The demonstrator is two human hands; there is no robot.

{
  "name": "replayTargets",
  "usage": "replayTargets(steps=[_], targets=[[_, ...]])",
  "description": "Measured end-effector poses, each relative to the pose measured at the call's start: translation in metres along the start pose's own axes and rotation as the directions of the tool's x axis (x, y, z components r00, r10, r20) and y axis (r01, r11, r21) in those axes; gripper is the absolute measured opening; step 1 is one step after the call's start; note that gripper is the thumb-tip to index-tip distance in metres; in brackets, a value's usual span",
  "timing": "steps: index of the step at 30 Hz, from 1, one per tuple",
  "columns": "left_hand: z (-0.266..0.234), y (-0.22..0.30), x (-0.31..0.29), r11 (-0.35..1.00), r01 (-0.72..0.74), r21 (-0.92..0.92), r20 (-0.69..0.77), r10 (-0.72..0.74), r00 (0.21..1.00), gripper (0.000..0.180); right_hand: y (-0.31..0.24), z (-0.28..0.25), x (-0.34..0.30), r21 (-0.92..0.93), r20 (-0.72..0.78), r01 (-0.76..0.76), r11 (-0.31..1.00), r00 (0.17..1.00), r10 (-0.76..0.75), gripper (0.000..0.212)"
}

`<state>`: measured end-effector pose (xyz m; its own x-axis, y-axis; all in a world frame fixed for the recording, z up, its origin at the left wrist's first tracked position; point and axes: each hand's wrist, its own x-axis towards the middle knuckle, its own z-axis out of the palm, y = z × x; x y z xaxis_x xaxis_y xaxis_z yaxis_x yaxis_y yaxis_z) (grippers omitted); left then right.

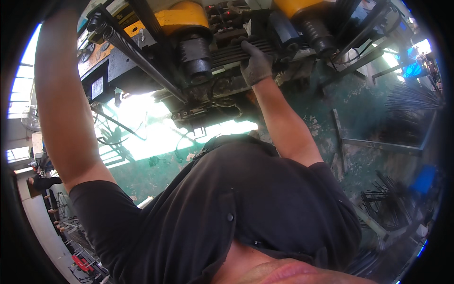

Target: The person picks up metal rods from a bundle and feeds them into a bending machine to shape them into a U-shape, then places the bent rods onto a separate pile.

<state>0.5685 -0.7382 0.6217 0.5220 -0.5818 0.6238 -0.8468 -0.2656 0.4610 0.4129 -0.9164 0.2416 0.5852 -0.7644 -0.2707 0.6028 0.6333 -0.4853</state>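
Note:
My right hand [257, 65], in a grey work glove, reaches up to the machine in front of me. Its fingers curl over several thin dark metal rods [224, 57] that lie side by side across the machine. The far ends of those rods pass behind machine parts. To the left of this hand hangs a ribbed dark cylinder [195, 54] beneath a yellow housing [183, 18]; a second such cylinder [318, 37] stands to its right. My left forearm [61, 57] stretches up past the upper left edge, so the left hand is out of the picture.
A long coil spring [125, 45] and a slanted bar [156, 71] stand at the machine's left. Metal frames [383, 144] and bundles of thin rods [414, 99] occupy the right side. Bright light falls on the green, worn floor [137, 177]. A person's dark sleeve [47, 182] shows at far left.

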Motion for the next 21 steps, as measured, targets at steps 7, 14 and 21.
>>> replayTargets(steps=[7, 14, 21], targets=[[-0.011, -0.022, 0.007, 0.981, 0.090, 0.175, 0.067, -0.103, 0.992, 0.034, 0.002, -0.002, -0.013, 0.011, -0.054, 0.085, 0.996, 0.995, -0.084, 0.023], [-0.041, -0.063, 0.014, 0.976, 0.214, -0.032, 0.310, -0.193, 0.931, 0.037, 0.013, -0.024, 0.000, -0.014, 0.055, 0.060, 0.998, 0.997, -0.060, 0.026], [-0.037, -0.063, 0.009, 0.999, 0.038, -0.016, 0.379, -0.029, 0.925, 0.034, 0.021, -0.048, 0.020, -0.045, 0.036, -0.030, 0.999, 0.999, 0.032, 0.031]])
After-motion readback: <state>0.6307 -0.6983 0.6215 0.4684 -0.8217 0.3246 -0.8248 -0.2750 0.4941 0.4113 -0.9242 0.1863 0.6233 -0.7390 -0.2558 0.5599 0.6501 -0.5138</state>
